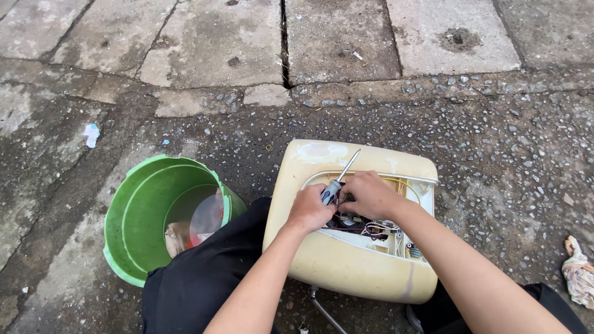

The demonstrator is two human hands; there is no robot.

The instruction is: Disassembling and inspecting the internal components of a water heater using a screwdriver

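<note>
A cream-yellow plastic appliance housing lies on the ground between my knees, its top opened so that wires and small parts show inside. My left hand grips the grey-blue handle of a screwdriver, whose metal shaft points up and away over the housing. My right hand is curled over the opening right next to the screwdriver handle, fingers down among the wires; what the fingers pinch is hidden.
A green plastic bucket with some scraps inside stands at my left knee. A crumpled rag lies at the right edge. A grey cable leaves the housing's near side. Rough concrete and paving slabs lie all around.
</note>
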